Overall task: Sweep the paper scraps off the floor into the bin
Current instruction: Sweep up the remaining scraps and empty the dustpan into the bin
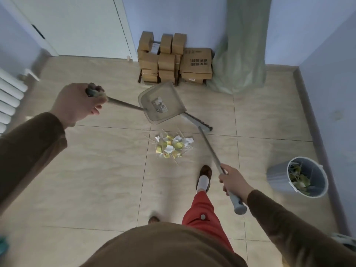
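Note:
A small heap of white and yellow paper scraps (173,145) lies on the beige tiled floor in front of my feet. My left hand (77,103) grips the long handle of a grey dustpan (162,103), whose pan hangs just beyond the heap with a sticker inside it. My right hand (232,179) holds the broom (210,147) by its metal shaft; the broom head (196,122) rests on the floor behind and to the right of the scraps. A grey bin (277,177) stands at the right, with paper scraps inside it.
Stacked cardboard boxes (173,60) sit against the far wall, with a tall green plastic-wrapped bundle (242,54) to their right. A white door (77,26) is at the back left and a radiator (9,97) on the left. The right wall runs close behind the bin.

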`<state>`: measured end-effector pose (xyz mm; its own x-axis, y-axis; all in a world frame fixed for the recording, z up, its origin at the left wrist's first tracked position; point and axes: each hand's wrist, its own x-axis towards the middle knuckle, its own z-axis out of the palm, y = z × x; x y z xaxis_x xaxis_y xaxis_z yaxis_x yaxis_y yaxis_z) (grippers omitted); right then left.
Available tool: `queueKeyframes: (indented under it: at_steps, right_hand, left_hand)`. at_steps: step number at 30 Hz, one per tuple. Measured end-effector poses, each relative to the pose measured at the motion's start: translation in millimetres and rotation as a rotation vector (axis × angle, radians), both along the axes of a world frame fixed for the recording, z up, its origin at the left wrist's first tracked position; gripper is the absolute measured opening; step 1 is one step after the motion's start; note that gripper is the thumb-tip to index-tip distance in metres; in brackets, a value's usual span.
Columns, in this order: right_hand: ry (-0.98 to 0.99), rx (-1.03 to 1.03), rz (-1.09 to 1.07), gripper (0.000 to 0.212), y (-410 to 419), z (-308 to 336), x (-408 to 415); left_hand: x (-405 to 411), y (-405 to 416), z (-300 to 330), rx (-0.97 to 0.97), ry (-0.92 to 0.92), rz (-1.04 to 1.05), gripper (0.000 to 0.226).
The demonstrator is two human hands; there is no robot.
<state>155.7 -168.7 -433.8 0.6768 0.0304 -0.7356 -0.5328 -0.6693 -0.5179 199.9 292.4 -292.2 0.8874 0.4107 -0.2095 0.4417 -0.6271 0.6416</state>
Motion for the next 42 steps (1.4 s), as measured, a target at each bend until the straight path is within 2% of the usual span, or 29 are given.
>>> queueKeyframes:
  at_steps: [6, 9, 14, 19, 23, 26, 28, 30, 36, 42]
  right_hand:
    - [-0.021, 0.065, -0.212, 0.046, 42.4, -3.2, -19.8]
    - [-0.022, 0.091, -0.263, 0.04, 54.7, -3.7, -18.3]
    - [-0.024, 0.089, -0.288, 0.037, 66.4, -15.7, -15.1]
    - [-0.012, 0.076, -0.276, 0.042, 72.9, -30.4, -4.7]
    - [0.029, -0.001, -0.231, 0.032, 80.4, -51.6, 21.9]
    - [0.086, -0.025, -0.167, 0.035, 92.6, -70.2, 34.9]
    - [0.127, -0.02, -0.09, 0.038, 104.9, -78.9, 26.8]
    - [0.157, -0.001, -0.113, 0.034, 117.3, -82.3, 3.1]
    - [0.338, 0.145, -0.173, 0.028, 114.5, -40.2, -51.9]
    - [0.539, 0.421, -0.464, 0.015, 55.8, 43.8, -46.0]
  left_hand:
    - [-97.6, 37.7, -10.5, 0.077, 0.128, 0.013, 0.01]
    - [-123.3, 48.5, -27.7, 0.156, 0.2, -0.023, 0.01]
    - [-147.5, 55.7, -54.3, 0.149, 0.301, -0.033, 0.01]
    - [-147.1, 35.1, -80.1, 0.077, 0.332, -0.005, 0.01]
    - [-125.6, 8.5, -90.6, 0.06, 0.345, -0.003, 0.015]
    - [-104.0, -10.5, -92.6, 0.04, 0.343, 0.004, 0.017]
    - [-89.6, -22.5, -93.1, 0.021, 0.334, 0.015, 0.017]
    - [-76.5, -34.2, -93.2, -0.008, 0.339, 0.015, 0.018]
    - [-61.5, -56.7, -96.0, -0.18, 0.353, 0.062, 0.031]
    - [-74.9, -62.6, -100.7, -0.444, 0.417, 0.142, 0.008]
